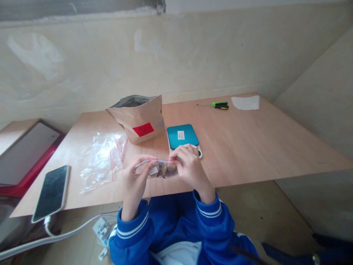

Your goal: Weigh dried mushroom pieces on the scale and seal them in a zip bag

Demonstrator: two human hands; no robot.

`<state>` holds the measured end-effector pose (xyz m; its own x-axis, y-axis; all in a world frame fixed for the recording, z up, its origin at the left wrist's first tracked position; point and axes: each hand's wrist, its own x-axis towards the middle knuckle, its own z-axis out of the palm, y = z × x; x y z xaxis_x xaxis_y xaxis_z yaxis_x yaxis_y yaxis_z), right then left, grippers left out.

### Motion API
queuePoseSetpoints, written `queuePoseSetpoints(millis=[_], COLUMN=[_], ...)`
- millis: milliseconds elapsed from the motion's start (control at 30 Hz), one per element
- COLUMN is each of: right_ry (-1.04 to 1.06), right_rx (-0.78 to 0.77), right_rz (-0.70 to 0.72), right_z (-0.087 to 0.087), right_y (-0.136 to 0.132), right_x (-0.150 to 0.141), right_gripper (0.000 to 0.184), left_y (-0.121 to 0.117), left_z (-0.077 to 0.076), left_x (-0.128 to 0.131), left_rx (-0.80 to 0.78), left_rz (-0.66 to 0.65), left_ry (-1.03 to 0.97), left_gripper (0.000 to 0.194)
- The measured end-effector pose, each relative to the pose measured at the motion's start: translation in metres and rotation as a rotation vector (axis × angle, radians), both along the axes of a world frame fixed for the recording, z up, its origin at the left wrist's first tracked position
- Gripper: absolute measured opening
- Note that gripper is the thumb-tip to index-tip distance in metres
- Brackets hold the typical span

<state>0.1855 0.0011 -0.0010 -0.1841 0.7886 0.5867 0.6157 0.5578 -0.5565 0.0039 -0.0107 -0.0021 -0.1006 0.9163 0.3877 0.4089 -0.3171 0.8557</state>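
Clear bag [160, 168]: held up in front of the body, over the near part of the table [248, 136], with brown pieces [171, 170] and a white label [153, 171] showing through the side.
Bag's long axis: running left to right across the body, nearly level, mouth edge uppermost.
Bag mouth: stretched along the line between the two pinches, probably the relation most worth minding; sealed or open, cannot tell.
Left hand [135, 176]: narrow, pinching the mouth edge between thumb and fingers, with the bag to its right.
Right hand [189, 163]: narrow, pinching the same edge farther along, with the bag to its left and partly below the fingertips.
Nearer hand: neither, judging by contact at both pinches.
Scale [190, 137]: lying just beyond the right hand, partly hidden by it; touching or apart, cannot tell.
Paper pouch [143, 121]: standing beyond the left hand, left of the scale, open at the top.
Loose clear bags [103, 162]: lying flat, left of the left hand.
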Motion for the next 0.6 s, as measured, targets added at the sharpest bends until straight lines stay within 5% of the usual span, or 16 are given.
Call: queuePoseSetpoints(millis=[600], right_ry=[0.063], right_rx=[-0.103], right_rz=[0.104], right_z=[0.009], right_y=[-0.009], right_x=[0.004], right_gripper=[0.007], left_y=[0.002], left_z=[0.003], left_x=[0.007], left_rx=[-0.023], left_rz=[-0.086], left_ry=[0.020], left_gripper=[0.012])
